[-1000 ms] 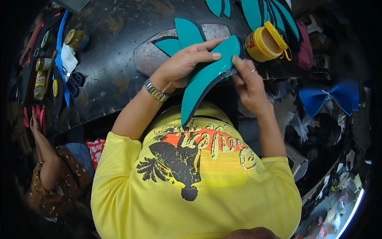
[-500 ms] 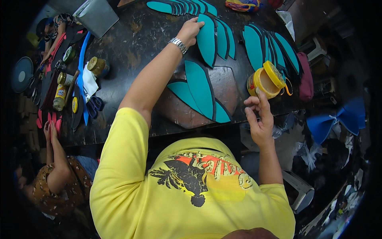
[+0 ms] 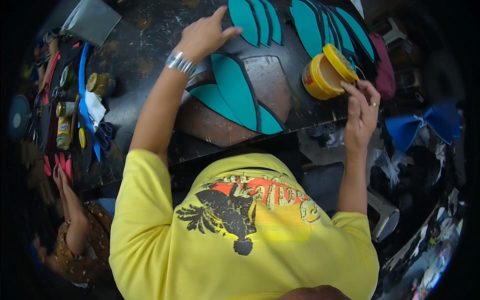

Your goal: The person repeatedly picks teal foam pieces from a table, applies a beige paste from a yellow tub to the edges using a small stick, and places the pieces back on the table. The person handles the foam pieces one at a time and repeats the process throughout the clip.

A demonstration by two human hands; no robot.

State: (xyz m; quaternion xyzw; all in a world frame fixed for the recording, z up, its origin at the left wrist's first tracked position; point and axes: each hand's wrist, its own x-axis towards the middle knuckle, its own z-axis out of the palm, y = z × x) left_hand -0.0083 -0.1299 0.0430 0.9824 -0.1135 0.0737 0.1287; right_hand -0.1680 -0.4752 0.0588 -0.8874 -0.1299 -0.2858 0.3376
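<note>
My left hand [image 3: 202, 36] is over the dark table with index finger and thumb spread, holding nothing. Its fingers are beside a short row of teal leaf-shaped pieces with black edges [image 3: 243, 22]. Closer to me, two more such pieces cross each other, the upper one [image 3: 234, 87] over the lower one [image 3: 212, 100], on a worn brown board [image 3: 270, 75]. My right hand [image 3: 364, 110] has bent fingers, with the fingertips at the rim of a yellow jar [image 3: 314, 82] of tan paste. Whatever lies between those fingers is too small to make out. The jar's yellow lid [image 3: 340, 61] leans against its mouth.
A fanned stack of teal pieces [image 3: 307, 27] lies behind the jar, beside a maroon roll [image 3: 382, 70]. To the left are glass jars [image 3: 63, 132], a long blue strip [image 3: 85, 100] and a grey box [image 3: 91, 21]. Another person's hands [image 3: 62, 185] show at far left.
My left hand has let go of the teal piece at the row's near end, and its fingers have spread. My right hand has shifted rightward along the jar rim. The whole view has shifted.
</note>
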